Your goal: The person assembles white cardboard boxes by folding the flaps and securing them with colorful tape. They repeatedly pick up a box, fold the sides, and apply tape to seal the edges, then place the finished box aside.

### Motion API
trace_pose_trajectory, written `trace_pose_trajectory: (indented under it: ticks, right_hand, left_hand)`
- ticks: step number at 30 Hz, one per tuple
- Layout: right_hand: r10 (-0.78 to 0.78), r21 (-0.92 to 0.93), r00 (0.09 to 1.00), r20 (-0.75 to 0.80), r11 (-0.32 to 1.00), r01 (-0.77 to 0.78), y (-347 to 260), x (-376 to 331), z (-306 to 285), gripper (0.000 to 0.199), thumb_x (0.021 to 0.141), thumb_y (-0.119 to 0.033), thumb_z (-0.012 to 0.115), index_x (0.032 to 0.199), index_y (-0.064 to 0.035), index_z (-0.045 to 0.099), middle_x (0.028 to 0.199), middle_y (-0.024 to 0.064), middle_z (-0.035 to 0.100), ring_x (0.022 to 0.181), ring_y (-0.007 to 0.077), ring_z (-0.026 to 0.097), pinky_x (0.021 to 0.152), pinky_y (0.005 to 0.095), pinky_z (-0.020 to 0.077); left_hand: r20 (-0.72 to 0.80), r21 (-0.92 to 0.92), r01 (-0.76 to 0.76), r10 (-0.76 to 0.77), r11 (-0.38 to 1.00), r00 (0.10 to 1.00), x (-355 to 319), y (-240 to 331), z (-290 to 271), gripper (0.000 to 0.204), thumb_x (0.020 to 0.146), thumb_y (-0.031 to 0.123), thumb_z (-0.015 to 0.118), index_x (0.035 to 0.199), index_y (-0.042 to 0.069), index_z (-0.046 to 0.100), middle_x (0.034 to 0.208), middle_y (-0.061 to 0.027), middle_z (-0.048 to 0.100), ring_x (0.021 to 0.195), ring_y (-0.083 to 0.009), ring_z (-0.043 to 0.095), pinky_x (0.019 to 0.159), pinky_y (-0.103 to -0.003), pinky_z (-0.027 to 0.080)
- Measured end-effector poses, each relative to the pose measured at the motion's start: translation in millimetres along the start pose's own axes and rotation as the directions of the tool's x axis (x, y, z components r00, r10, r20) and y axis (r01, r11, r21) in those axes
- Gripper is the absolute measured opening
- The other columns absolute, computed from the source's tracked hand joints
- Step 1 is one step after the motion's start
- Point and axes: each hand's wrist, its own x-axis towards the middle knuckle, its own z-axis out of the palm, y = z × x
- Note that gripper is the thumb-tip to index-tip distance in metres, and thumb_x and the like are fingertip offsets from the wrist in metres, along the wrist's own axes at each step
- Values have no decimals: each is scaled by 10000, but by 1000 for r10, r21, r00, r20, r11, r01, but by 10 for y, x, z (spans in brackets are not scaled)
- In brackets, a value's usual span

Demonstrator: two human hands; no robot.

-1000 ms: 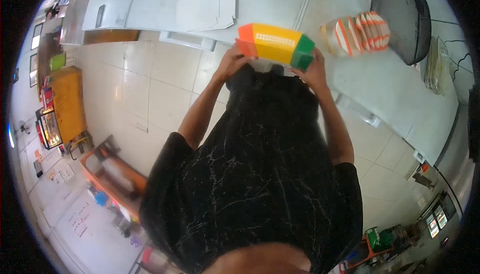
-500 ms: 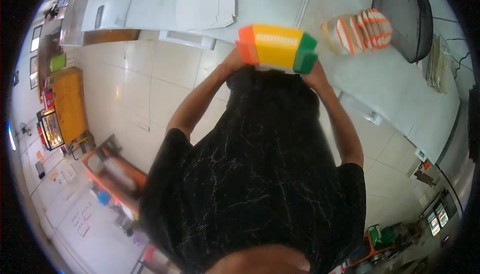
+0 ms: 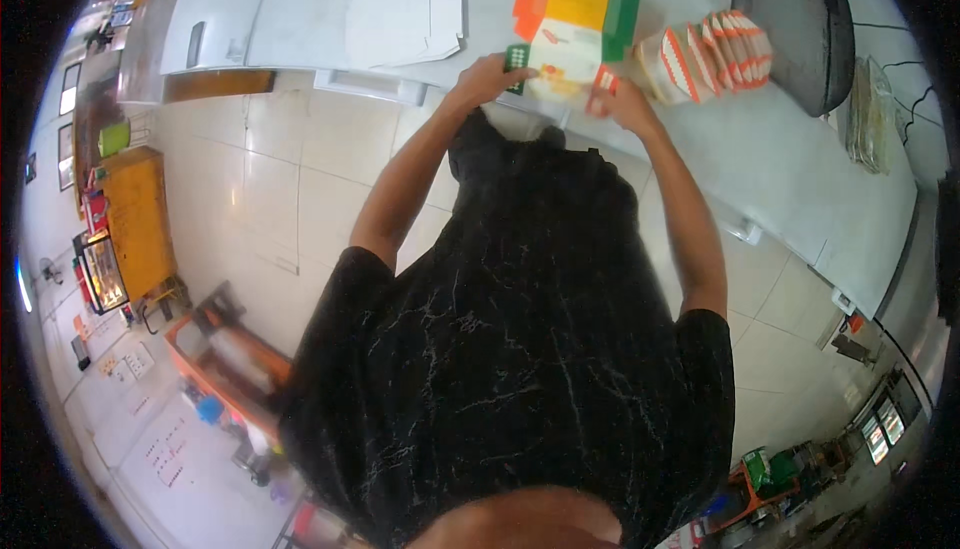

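Note:
A cardboard carton [image 3: 570,34] lies partly opened out on the white worktop in front of me. It has a yellow panel, orange and green side flaps, and a pale printed panel nearest me. My left hand [image 3: 488,81] grips the dark green flap at its near left corner, thumb over the card. At the near right corner, my right hand [image 3: 628,107] pinches a small red-orange flap, slightly blurred. Just to the right of the carton, a row of orange-and-white zigzag-edged packets [image 3: 705,57] leans together. What is inside the carton, if anything, cannot be seen.
Flat white cardboard sheets [image 3: 405,14] are stacked on the worktop [image 3: 300,9], left of the carton. A dark-rimmed grey tray-like object [image 3: 790,29] stands behind the packets. Clear plastic bags [image 3: 868,119] lie at the far right. My body touches or nears the worktop's front edge.
The carton has moved away from me and now lies flatter, its pale printed panel showing. Both hands have shifted onto its near corner flaps.

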Motion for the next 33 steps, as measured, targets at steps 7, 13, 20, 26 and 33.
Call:
trace_pose_trajectory:
  ticks: [7,13,20,26,33]
  right_hand:
    - [93,54,977,-192,995,-84,-295,-233,200,450,868,-414,666,1126,-46,658,777,107,708,494,195,665,542,337,535]
    - [44,87,970,-238,996,-24,-385,-333,186,344,886,-302,665,1107,-38,673,800,118,715,570,208,688,614,356,540]
    - [-745,-524,482,-460,667,530,-596,-600,190,288,866,-155,639,1142,-83,674,1056,104,690,1028,239,648,831,350,498]
    - [-859,-831,386,-337,464,307,-700,-660,434,406,821,-141,567,1219,-159,645,1240,47,616,1116,281,568,912,416,437]
    - [-663,-816,735,-140,498,293,-333,-479,692,428,853,-172,557,1277,-173,613,1325,44,541,1261,326,443,1009,544,340]
  left_hand:
    - [-239,133,156,-121,979,963,-121,64,272,625,835,618,621,1079,43,595,891,-186,700,869,-382,681,739,-491,502]
    - [-251,-16,139,-138,990,958,-207,70,297,526,871,523,637,1085,48,571,888,-176,697,848,-367,688,716,-470,518]
    - [-514,-393,-320,83,862,854,-409,-48,206,408,929,194,647,1282,39,514,1087,-157,657,949,-223,667,725,-369,530]
    - [-171,-663,-187,97,725,981,-792,-180,-4,650,913,247,673,1405,-36,357,1272,-180,571,1167,-276,577,970,-387,484]
    - [-85,-994,-56,-323,98,942,-818,-273,508,668,981,447,541,1352,-80,364,1208,-198,593,1105,-318,622,909,-416,545]
